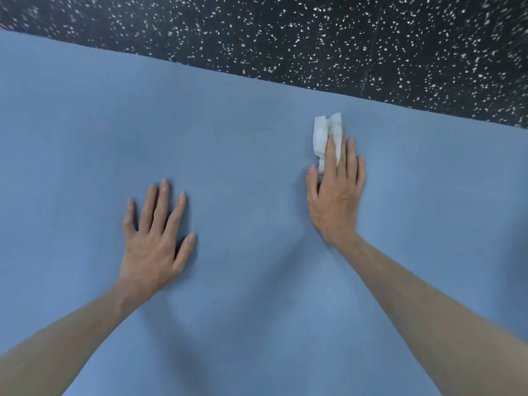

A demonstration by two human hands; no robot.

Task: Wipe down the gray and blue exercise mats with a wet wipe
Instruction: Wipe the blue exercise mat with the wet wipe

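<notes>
The blue mat (243, 155) fills most of the view, with the black speckled floor (314, 38) beyond its far edge. The left hand (155, 238) lies flat on the mat with fingers spread. The right hand (335, 195) presses the crumpled white wet wipe (323, 135) onto the mat with straight fingers held together.

Blue mat (228, 167): foam-like, matt, showing a fine, even texture. Wet wipe (324, 135): white, soft non-woven cloth, lying crumpled on the mat. Floor (314, 32) beyond the mat's far edge: black rubber-like surface, looking matt, carrying white flecks.
</notes>
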